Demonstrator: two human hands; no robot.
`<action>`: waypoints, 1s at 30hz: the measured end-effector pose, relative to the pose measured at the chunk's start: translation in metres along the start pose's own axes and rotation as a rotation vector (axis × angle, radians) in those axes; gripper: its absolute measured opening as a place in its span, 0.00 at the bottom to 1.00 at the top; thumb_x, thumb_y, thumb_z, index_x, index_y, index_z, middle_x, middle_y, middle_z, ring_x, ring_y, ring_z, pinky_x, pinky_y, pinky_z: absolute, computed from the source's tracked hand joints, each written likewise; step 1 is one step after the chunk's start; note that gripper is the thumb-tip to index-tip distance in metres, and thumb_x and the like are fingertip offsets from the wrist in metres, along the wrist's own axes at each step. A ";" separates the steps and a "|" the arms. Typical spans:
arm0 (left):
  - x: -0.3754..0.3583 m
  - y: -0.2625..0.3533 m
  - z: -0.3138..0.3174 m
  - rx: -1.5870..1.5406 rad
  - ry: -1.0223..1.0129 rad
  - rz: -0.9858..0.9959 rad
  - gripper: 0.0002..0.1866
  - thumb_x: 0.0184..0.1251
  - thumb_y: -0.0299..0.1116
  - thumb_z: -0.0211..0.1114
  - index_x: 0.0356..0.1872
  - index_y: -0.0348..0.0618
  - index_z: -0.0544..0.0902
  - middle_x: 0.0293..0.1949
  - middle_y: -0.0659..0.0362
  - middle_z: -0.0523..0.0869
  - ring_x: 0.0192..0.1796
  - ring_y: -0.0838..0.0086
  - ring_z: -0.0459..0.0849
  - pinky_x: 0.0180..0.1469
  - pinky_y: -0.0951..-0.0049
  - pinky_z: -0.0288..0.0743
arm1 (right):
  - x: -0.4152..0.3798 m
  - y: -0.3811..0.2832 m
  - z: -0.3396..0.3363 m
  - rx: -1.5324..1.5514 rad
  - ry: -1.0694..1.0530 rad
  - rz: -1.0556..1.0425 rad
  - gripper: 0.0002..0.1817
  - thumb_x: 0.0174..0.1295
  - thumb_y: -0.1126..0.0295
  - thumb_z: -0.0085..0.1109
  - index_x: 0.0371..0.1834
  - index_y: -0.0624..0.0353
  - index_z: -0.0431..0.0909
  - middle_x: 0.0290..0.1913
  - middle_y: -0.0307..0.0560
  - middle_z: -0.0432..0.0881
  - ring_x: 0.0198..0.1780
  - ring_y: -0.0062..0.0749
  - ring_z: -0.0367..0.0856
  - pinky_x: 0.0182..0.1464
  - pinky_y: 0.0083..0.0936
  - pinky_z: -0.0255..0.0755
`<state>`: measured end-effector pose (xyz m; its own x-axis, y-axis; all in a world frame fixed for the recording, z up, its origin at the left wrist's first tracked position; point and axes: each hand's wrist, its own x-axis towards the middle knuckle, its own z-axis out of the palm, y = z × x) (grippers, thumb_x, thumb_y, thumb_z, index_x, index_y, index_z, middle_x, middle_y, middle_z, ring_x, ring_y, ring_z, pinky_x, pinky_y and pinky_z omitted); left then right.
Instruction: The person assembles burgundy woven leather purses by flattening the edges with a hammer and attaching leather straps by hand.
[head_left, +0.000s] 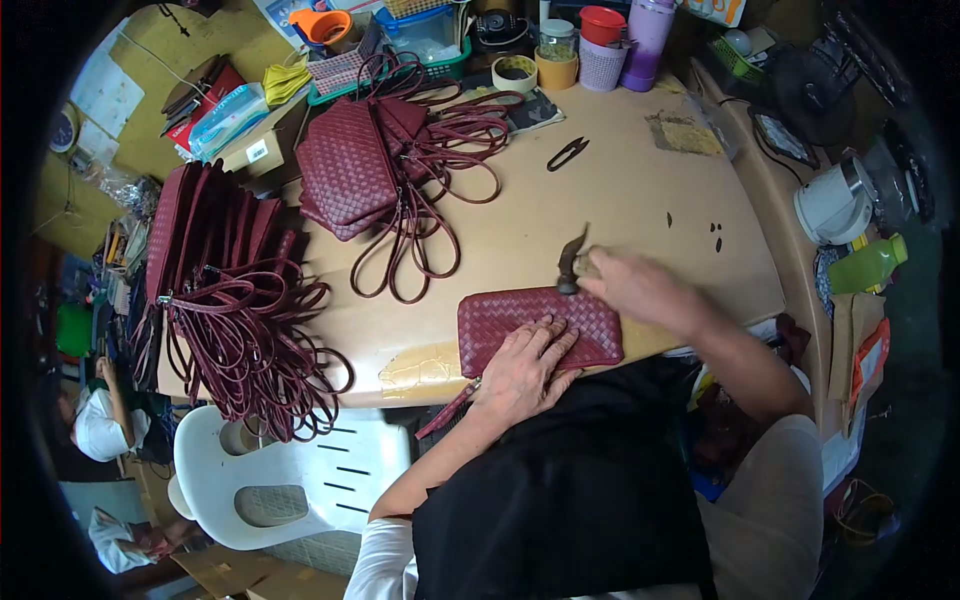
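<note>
A dark red woven purse [485, 318] lies flat at the table's near edge, its wrist strap [448, 410] hanging off the left corner. My left hand [528, 365] rests flat on the purse, fingers stretched out and pressing its lower middle. In my right hand [630, 285], closed round its handle, is a small hammer [573, 262]. The hammer's head is right at the purse's upper edge. My right hand and forearm are blurred by motion, and the handle is mostly hidden in the fist.
Finished-looking red woven purses [345, 170] lie piled on the table, with another row of purses [205, 235] and looped straps to the left. Thread snips [568, 154] lie beyond the hammer. Tape [514, 73], jars and a purple bottle [648, 45] line the back. A white chair [300, 480] stands left.
</note>
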<state>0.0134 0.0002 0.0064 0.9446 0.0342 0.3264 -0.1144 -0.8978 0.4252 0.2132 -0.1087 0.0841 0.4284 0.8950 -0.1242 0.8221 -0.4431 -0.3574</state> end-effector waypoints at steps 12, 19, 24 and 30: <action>0.000 -0.002 0.000 -0.010 0.019 0.009 0.26 0.62 0.43 0.67 0.60 0.43 0.77 0.57 0.51 0.78 0.59 0.57 0.77 0.61 0.59 0.70 | 0.035 -0.035 0.002 -0.044 0.004 -0.091 0.21 0.68 0.54 0.53 0.48 0.64 0.74 0.37 0.61 0.83 0.44 0.56 0.83 0.47 0.49 0.74; 0.001 -0.001 -0.001 -0.017 0.025 0.001 0.25 0.63 0.44 0.66 0.58 0.42 0.79 0.55 0.51 0.78 0.57 0.56 0.77 0.60 0.60 0.71 | 0.054 -0.071 -0.013 -0.254 -0.089 -0.218 0.21 0.67 0.54 0.53 0.46 0.64 0.74 0.35 0.61 0.83 0.44 0.54 0.83 0.45 0.46 0.76; 0.001 0.002 -0.004 -0.024 0.005 -0.024 0.25 0.63 0.45 0.65 0.57 0.42 0.79 0.54 0.51 0.78 0.55 0.57 0.78 0.58 0.60 0.71 | 0.079 -0.085 0.030 0.181 -0.077 -0.337 0.20 0.67 0.52 0.54 0.44 0.62 0.77 0.35 0.61 0.83 0.40 0.59 0.82 0.45 0.47 0.75; 0.000 -0.001 -0.002 -0.015 0.012 -0.006 0.25 0.63 0.46 0.65 0.58 0.43 0.79 0.54 0.51 0.78 0.54 0.57 0.77 0.58 0.60 0.71 | 0.087 -0.106 0.006 -0.044 -0.051 -0.299 0.20 0.65 0.54 0.55 0.44 0.62 0.80 0.38 0.60 0.84 0.47 0.53 0.83 0.51 0.45 0.75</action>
<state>0.0132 0.0022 0.0082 0.9414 0.0448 0.3342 -0.1137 -0.8909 0.4397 0.1608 0.0165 0.1057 0.1466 0.9870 -0.0662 0.9248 -0.1605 -0.3449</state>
